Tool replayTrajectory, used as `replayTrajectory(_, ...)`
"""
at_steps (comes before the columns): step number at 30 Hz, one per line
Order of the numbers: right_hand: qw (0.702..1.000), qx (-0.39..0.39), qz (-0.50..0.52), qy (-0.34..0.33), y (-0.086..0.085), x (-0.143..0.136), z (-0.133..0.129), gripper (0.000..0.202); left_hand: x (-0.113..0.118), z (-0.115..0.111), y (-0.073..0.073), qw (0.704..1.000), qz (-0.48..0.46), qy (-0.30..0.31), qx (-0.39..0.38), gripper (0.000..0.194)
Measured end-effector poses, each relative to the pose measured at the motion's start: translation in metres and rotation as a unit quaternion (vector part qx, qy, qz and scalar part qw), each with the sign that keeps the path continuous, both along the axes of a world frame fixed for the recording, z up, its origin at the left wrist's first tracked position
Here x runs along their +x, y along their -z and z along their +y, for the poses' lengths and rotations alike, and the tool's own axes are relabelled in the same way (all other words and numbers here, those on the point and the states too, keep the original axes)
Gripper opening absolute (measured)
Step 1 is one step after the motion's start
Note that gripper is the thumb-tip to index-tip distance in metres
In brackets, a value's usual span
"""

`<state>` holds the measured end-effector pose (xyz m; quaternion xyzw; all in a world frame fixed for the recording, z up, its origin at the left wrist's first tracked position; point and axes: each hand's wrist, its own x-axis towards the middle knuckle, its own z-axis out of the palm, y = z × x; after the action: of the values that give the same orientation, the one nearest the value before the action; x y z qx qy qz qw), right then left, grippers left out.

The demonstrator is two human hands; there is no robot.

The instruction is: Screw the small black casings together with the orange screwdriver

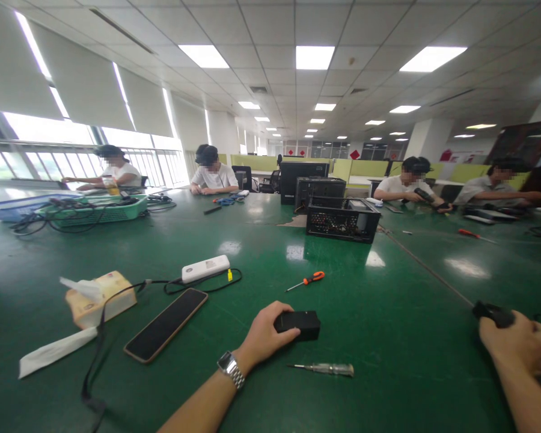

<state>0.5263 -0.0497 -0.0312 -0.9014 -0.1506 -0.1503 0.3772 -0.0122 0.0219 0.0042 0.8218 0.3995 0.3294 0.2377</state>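
Observation:
My left hand (270, 331), with a metal watch on its wrist, is closed around one end of a black rectangular block (307, 325) that rests on the green table. In front of that hand lies a screwdriver with a clear handle (331, 368). Beyond it is an orange-and-black screwdriver (313, 278). At the right edge my right hand (520, 343) grips a dark rounded object (493, 314) just over the table. Blur and the fingers hide what kind of object it is.
Left of my hands lie a phone (166, 326), a white power bank (206, 269) with a black cable, and a tissue pack (112, 300). Black computer cases (342, 219) stand further back. Cables fill a green basket (94, 211). Several people sit around the table (234, 240).

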Motion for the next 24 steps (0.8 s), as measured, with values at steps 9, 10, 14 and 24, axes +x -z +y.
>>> replayTrajectory(9, 0.999, -0.023, 0.031, 0.024, -0.005, -0.019, 0.004, 0.073, -0.002, 0.018, 0.001, 0.997, -0.066, 0.029, 0.03, 0.031)
replayTrajectory(10, 0.997, -0.021, 0.063, 0.029, -0.006, -0.019, 0.003, 0.077, -0.003, 0.024, 0.002, 0.997, -0.074, 0.009, 0.027, 0.027)
replayTrajectory(14, 0.992, -0.027, 0.121, 0.01, -0.006, -0.008, -0.002, 0.074, -0.006, 0.04, 0.008, 0.997, -0.066, -0.036, -0.014, 0.026)
replayTrajectory(24, 0.999, -0.034, 0.031, -0.007, -0.003, 0.004, 0.006, 0.081, 0.007, 0.079, 0.004, 0.998, -0.005, -0.048, -0.033, 0.041)
